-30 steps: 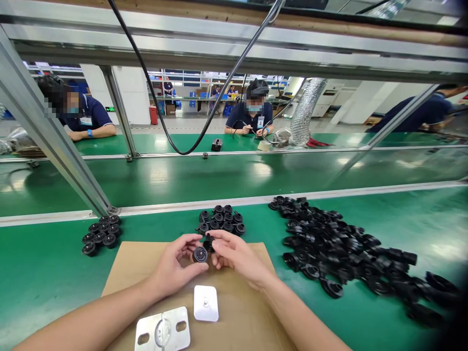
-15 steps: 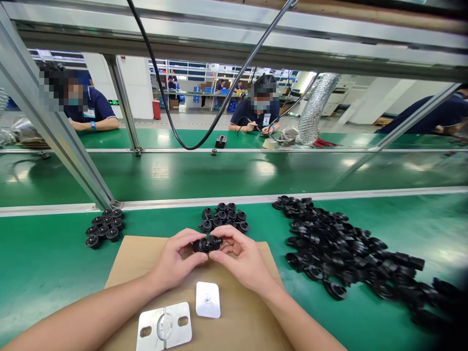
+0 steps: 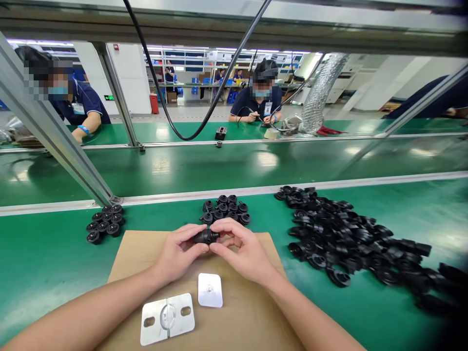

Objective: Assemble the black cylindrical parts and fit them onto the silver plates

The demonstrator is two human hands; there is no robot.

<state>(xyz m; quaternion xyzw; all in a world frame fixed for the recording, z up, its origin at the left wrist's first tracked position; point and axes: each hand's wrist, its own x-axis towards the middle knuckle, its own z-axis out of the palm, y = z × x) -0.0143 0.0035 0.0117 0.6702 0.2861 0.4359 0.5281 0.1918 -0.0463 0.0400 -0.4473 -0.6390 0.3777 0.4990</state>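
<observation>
1. Left hand [image 3: 179, 251] grasps the wide end of a black part [image 3: 205, 237], thumb below and fingers above; its palm side faces inward.
2. Opposite it, the right hand [image 3: 243, 249] pinches the narrower end of the same part, so both hands grip it and their fingertips nearly meet around it.
3. The part lies roughly level above the far portion of a cardboard sheet [image 3: 252, 312], in front of a cluster of similar black pieces [image 3: 225, 210].
4. It looks dark and slightly glossy, a stubby rounded body with a ring near its middle, tapering toward the right; fingers hide both ends, and whether a seam runs through it cannot be told.
5. One second ago two separate pieces showed: one in the left hand with a swirled face toward the camera, and a smaller one in the right. Half a second ago they were lined up end to end; now they read as one compact body.
6. On the cardboard, the slotted metal plate [image 3: 167, 318] and the white square plate [image 3: 210, 290] keep their places, though the view has shifted and shows the metal plate's near edge.
7. Across the bench, the co-worker at left [image 3: 82, 105] now has a forearm angled down toward the green surface, where earlier it lay flat.
</observation>
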